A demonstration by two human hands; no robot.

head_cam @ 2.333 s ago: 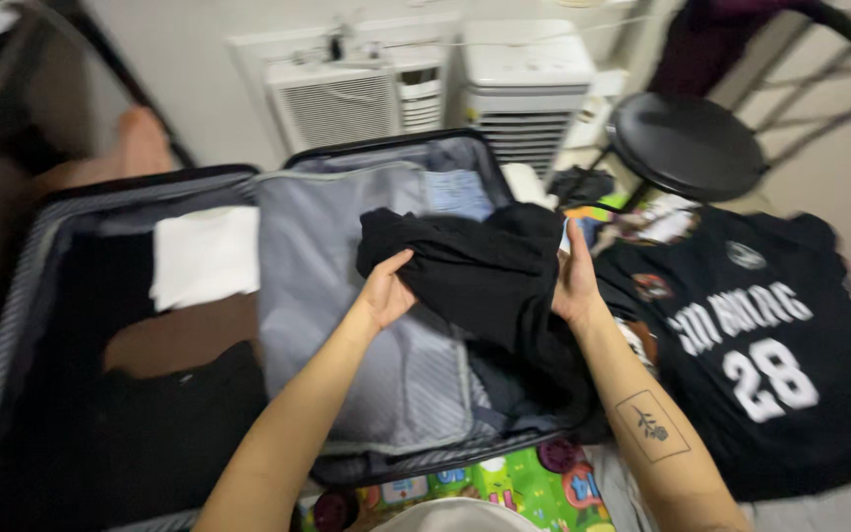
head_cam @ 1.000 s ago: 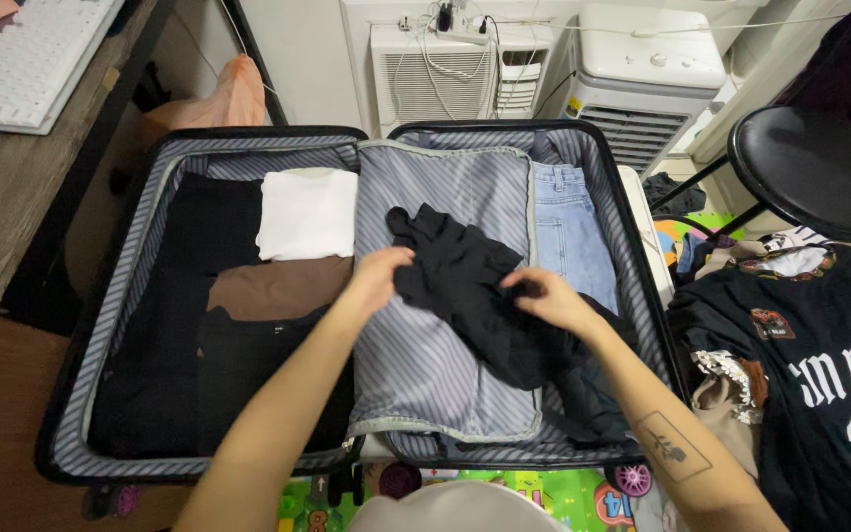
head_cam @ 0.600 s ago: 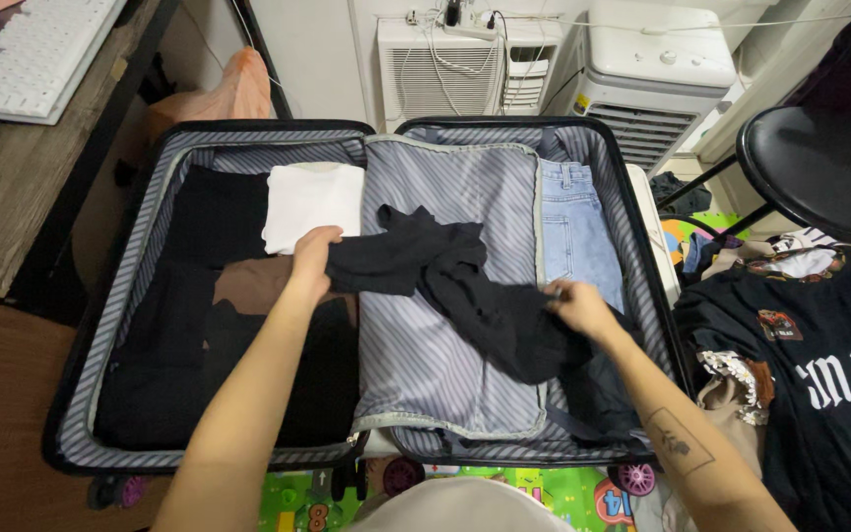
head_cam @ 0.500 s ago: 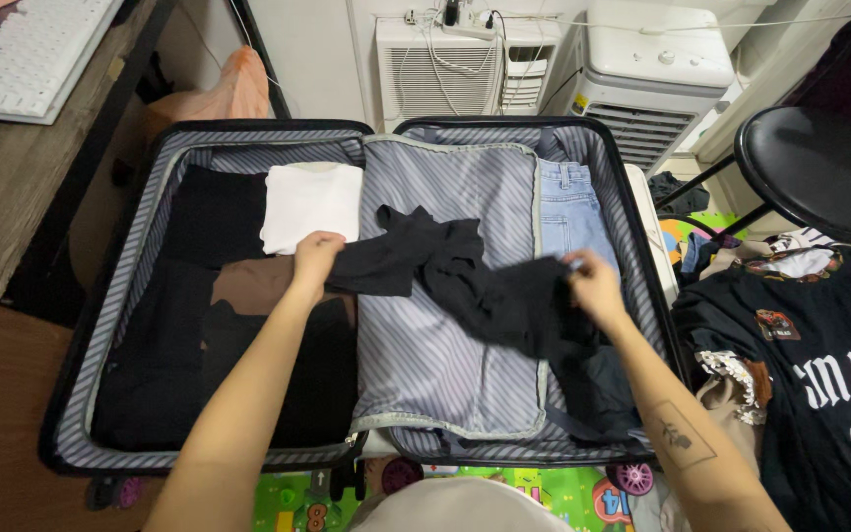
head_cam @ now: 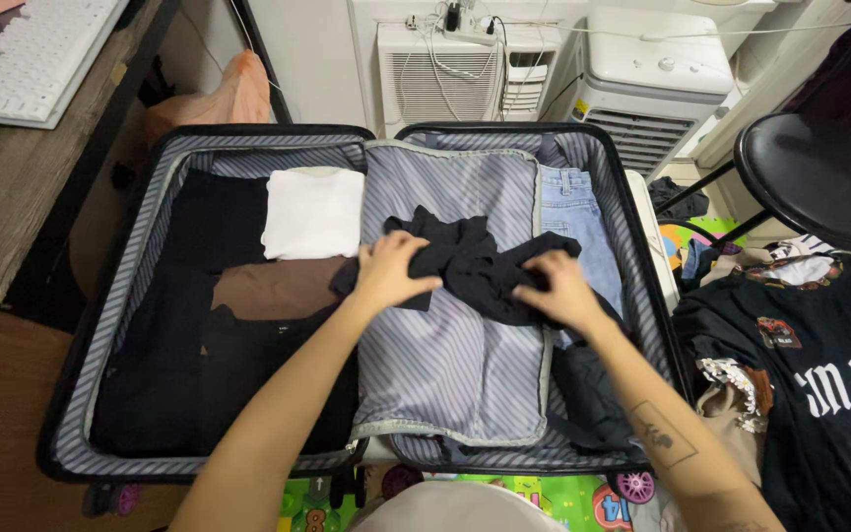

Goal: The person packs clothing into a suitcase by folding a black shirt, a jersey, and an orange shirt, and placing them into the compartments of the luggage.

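Observation:
An open black suitcase (head_cam: 110, 325) with striped grey lining lies flat before me. A crumpled black garment (head_cam: 470, 258) rests on the striped divider panel (head_cam: 455, 365) of the right half. My left hand (head_cam: 391, 271) grips its left end and my right hand (head_cam: 554, 291) presses down on its right end. The left half holds a folded white top (head_cam: 314, 212), a brown piece (head_cam: 273, 289) and black clothes (head_cam: 204, 365). Blue jeans (head_cam: 575, 222) lie along the right side of the right half.
A black jersey with white print (head_cam: 829, 384) lies on the right. A round black stool (head_cam: 819, 177) stands at the back right, two white appliances (head_cam: 642, 79) against the wall, a wooden desk with a keyboard (head_cam: 22, 59) on the left. A colourful play mat (head_cam: 504, 488) shows below the suitcase.
My hands had stretched the black garment wide across both halves; now both have come together and the cloth is bunched on the divider panel.

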